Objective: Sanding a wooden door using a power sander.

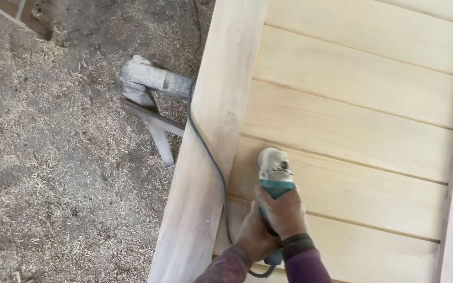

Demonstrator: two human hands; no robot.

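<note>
Your right hand [285, 212] is clamped over the top of the teal body of the angle grinder [274, 181], low in the frame and just right of centre. Your left hand [255, 237] sits directly behind and below it, fingers closed around the rear of the same tool; both grips are shut on the grinder, with no gap showing between palm and housing. A dark band circles your right wrist, and both purple sleeves [305, 267] enter from the bottom edge.

The grinder's grey, dust-coated head points toward the top of the frame and rests on the pale wooden panel [352, 120], at the seam between two of its horizontal boards and close beside the inner edge of the left frame rail [216, 131]. Whether the disc is turning cannot be determined.

The power cord [205, 144] runs from the rear of the tool, loops under your left hand, and climbs along the left rail toward the middle of the frame.

At the upper left of centre, a dust-covered sawhorse [150, 86] projects from beneath the panel. The floor [53, 173] on the left side is covered with wood shavings.
</note>
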